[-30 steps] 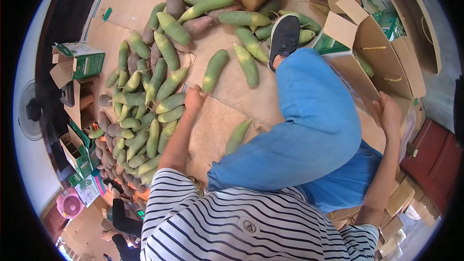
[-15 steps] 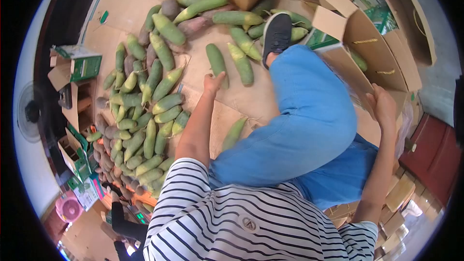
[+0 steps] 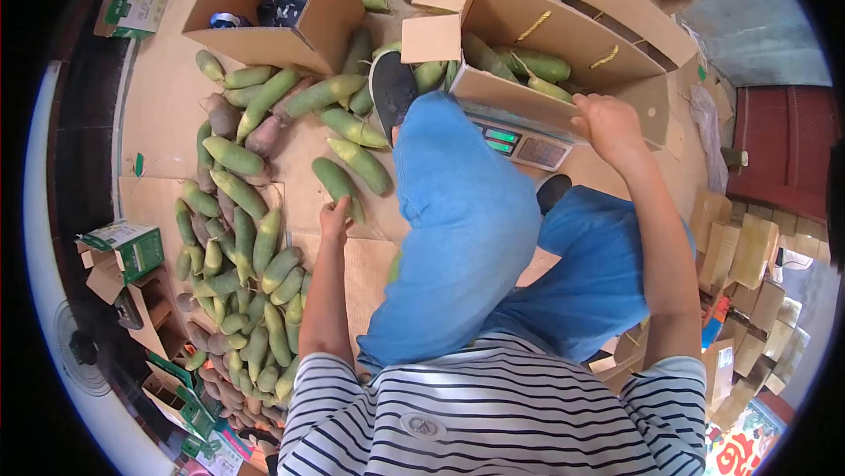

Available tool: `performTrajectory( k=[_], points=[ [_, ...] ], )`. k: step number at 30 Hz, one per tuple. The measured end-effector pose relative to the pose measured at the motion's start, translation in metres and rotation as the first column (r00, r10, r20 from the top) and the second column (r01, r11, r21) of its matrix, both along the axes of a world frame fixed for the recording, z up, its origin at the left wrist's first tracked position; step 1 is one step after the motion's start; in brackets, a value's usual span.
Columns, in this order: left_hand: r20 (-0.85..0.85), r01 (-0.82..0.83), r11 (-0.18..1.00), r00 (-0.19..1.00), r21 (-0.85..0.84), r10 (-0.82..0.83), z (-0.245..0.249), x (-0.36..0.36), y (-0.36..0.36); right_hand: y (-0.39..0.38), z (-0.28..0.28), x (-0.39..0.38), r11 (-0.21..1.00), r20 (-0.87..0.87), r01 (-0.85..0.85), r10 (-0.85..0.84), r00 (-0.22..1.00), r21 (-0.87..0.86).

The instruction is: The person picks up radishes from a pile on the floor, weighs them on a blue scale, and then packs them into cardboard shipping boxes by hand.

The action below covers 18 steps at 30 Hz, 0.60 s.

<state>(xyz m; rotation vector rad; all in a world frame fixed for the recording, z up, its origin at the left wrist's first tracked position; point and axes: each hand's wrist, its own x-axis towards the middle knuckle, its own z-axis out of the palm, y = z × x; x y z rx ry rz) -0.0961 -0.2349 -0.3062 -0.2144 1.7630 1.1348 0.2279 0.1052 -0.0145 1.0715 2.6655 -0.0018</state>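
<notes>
My left hand [image 3: 334,219] is closed around the lower end of a green radish [image 3: 333,178], which lies on the cardboard-covered floor. Right beside it rests another green radish [image 3: 363,168]. With its fingers curled over the near wall, my right hand [image 3: 609,126] grips an open cardboard box [image 3: 519,95]. Several green radishes [image 3: 541,65] lie inside that box. Under the box sits a digital scale [image 3: 521,143] with lit green displays.
A big heap of green radishes [image 3: 255,317] spreads on the left. An open carton [image 3: 327,22] with dark items stands at the upper left. My shoe [image 3: 393,88] is between that carton and the box. Small cartons [image 3: 748,256] are stacked at the right.
My view has turned to the right, bringing the scale display and the box's contents into sight. My left hand stays at the radish's end and my right hand on the box wall.
</notes>
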Motion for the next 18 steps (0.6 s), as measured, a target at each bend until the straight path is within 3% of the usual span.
performTrajectory(
  k=[3, 6, 7, 9, 10, 11, 12, 14, 16, 18],
  points=[
    [0.158, -0.19, 0.965, 0.974, 0.181, 0.162, 0.049, 0.006, 0.002, 0.0, 0.0, -0.001, 1.0, 0.0, 0.022, -0.022, 1.0, -0.012],
    [-0.198, 0.053, 0.926, 0.98, 0.373, 0.023, 0.114, 0.013, 0.026, 0.001, 0.0, 0.001, 1.0, -0.011, -0.026, 0.027, 1.0, 0.008],
    [-0.315, 0.158, 0.861, 0.949, 0.484, 0.003, 0.136, 0.014, 0.043, -0.001, 0.003, -0.001, 1.0, 0.0, -0.011, 0.011, 1.0, 0.01],
    [-0.62, 0.396, 0.802, 0.784, 0.447, -0.041, 0.209, 0.027, 0.093, -0.002, 0.005, -0.003, 1.0, 0.0, -0.012, 0.012, 1.0, 0.018],
    [-0.67, 0.439, 0.75, 0.743, 0.494, 0.007, 0.24, 0.037, 0.116, 0.0, 0.001, -0.001, 1.0, -0.003, -0.018, 0.018, 1.0, 0.019],
    [-0.772, 0.528, 0.704, 0.634, 0.475, 0.045, 0.273, 0.044, 0.138, 0.002, -0.002, 0.001, 0.998, -0.005, -0.055, 0.055, 0.998, 0.021],
    [-0.858, 0.628, 0.608, 0.476, 0.485, 0.192, 0.286, 0.051, 0.164, 0.002, -0.002, 0.0, 0.996, 0.0, -0.079, 0.079, 0.997, 0.029],
    [-0.851, 0.715, 0.461, 0.436, 0.525, 0.293, 0.318, 0.073, 0.207, -0.002, 0.003, -0.009, 0.999, 0.078, -0.039, 0.037, 0.996, 0.024],
    [-0.937, 0.81, 0.478, 0.334, 0.341, 0.103, 0.332, 0.094, 0.233, 0.001, -0.003, -0.009, 0.999, 0.1, -0.032, 0.029, 0.995, 0.033],
    [-0.962, 0.811, 0.53, 0.271, 0.248, 0.036, 0.315, 0.101, 0.241, 0.006, -0.005, -0.002, 0.998, 0.1, -0.042, 0.037, 0.994, 0.052]
  ],
)
